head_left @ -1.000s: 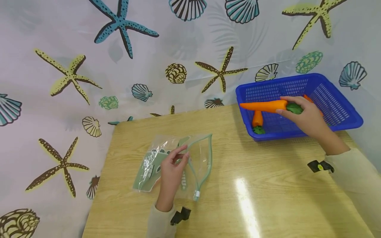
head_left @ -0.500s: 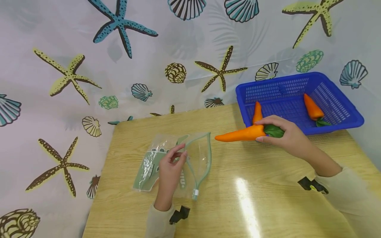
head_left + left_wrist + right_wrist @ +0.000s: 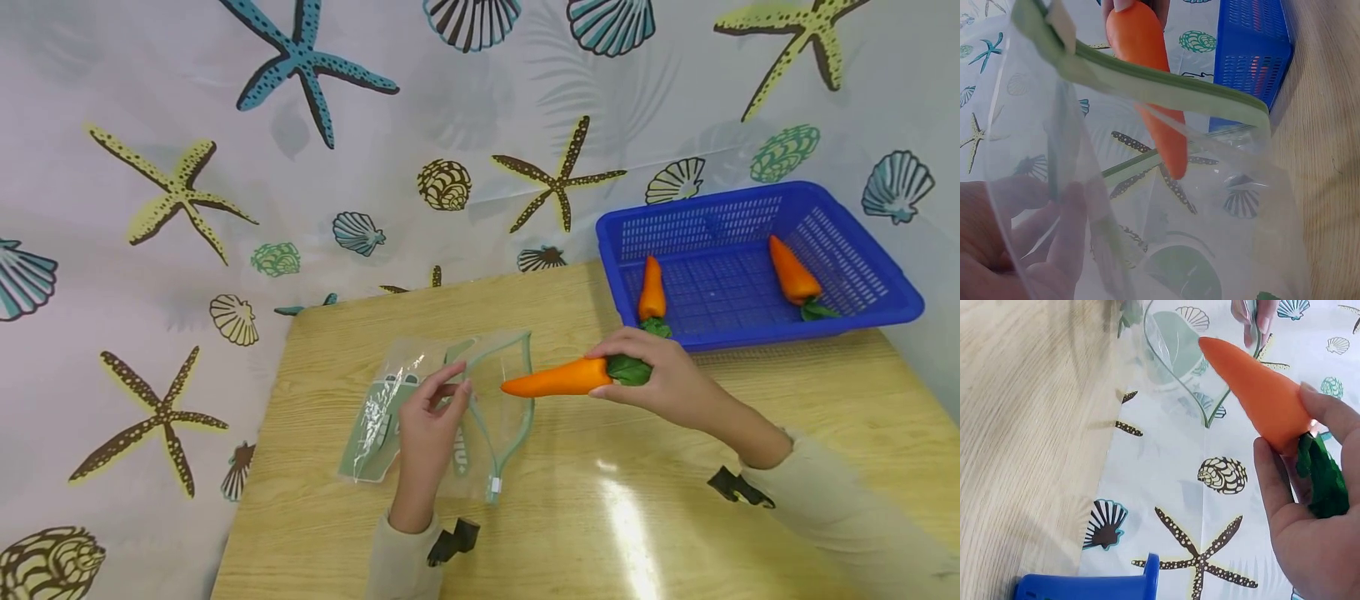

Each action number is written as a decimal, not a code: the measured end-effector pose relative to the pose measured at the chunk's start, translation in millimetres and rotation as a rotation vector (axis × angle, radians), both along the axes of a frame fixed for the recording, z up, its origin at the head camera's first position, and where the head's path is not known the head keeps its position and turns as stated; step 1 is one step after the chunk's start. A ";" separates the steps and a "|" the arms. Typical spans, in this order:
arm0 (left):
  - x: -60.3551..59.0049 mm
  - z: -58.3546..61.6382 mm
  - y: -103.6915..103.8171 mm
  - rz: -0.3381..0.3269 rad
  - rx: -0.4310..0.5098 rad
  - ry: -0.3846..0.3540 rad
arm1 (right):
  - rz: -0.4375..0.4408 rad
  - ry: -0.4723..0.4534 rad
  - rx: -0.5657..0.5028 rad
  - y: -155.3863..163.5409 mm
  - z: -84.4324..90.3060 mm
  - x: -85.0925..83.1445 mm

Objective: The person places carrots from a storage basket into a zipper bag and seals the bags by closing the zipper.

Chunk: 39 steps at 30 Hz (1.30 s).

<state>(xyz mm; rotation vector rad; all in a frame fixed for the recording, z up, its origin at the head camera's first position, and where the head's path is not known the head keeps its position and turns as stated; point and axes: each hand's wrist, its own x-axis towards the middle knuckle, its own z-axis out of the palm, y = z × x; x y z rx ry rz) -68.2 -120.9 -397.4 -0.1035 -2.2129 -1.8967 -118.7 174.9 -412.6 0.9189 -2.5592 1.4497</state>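
My right hand (image 3: 660, 375) holds an orange carrot (image 3: 558, 379) by its thick end, next to the green leafy top (image 3: 1322, 478). The carrot's tip points left, at the mouth of a clear zip bag (image 3: 498, 417) with a green zip edge and a white slider. In the left wrist view, the tip shows through the plastic below the zip edge (image 3: 1166, 90). My left hand (image 3: 431, 429) pinches one side of the bag's mouth, which gapes apart. A green printed picture (image 3: 375, 425) covers part of the bag.
A blue mesh basket (image 3: 750, 337) stands at the back right of the wooden table (image 3: 570, 533). Inside it lie one carrot (image 3: 652, 290) at the left and another carrot (image 3: 792, 271) at the right. Behind the table hangs a cloth (image 3: 465, 108) printed with starfish and shells.
My right hand has brought the carrot from over the basket leftward and down to the bag's mouth. The left hand has stayed at the bag.
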 end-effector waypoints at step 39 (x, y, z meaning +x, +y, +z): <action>0.6 -0.7 5.2 -0.010 -0.016 0.037 | 0.240 -0.085 0.083 -86.3 -28.1 -1.0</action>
